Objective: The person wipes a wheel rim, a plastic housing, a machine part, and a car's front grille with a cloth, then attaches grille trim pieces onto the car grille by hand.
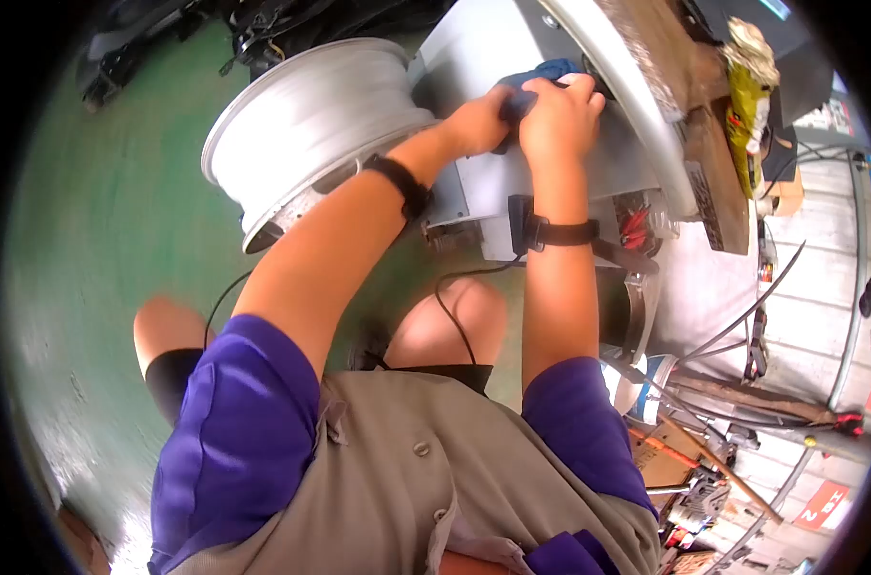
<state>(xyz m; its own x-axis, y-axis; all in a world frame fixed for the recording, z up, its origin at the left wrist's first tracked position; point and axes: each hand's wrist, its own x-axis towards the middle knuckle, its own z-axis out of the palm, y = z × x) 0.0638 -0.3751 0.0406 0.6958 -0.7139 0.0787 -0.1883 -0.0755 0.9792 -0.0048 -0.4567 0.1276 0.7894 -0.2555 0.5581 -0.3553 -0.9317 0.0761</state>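
Green floor; pale metal box; white wheel rim beside. We list blue cloth at box, partly hidden, long axis slanting toward view's upper right; left hand, right hand grasping it.

We cannot make out the full form of the dark blue, cloth-like bundle, since the left hand and the right hand cover much of it, and we cannot tell how tightly either one grips. The left hand's fingertips are mostly hidden from us. The top edge cuts off the long, curved, pale metal rim, the light grey, box-shaped machine and the bulky black equipment, which is too dark for us to name. The bare left knee looks blurred. We find the jumbled small tools and parts at lower right too small to tell apart, and the print on the crumpled yellow-green packet unreadable.
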